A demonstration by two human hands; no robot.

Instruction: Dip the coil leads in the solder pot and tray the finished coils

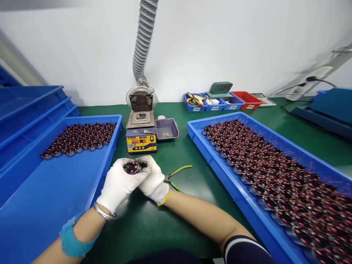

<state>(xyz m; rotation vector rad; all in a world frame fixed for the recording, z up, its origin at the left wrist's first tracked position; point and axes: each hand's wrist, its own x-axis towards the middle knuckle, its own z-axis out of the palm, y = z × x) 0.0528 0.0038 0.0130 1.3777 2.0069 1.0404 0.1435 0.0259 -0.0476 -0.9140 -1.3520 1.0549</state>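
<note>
**Part [131,167] above the bench [165,231]**

At left, a tray [60,201] carries similar pieces [82,136]. Your left hand [117,183] curls around the part, in front of the machine [141,143]; your right hand [151,176] pinches it from the right. Pliers [181,168] lie just beside this hand. More pieces crowd the right tray [236,196].

Gloves [117,185] are white, the part [132,167] black and reddish, trays [74,183] blue, tabletop [170,227] green.
</note>
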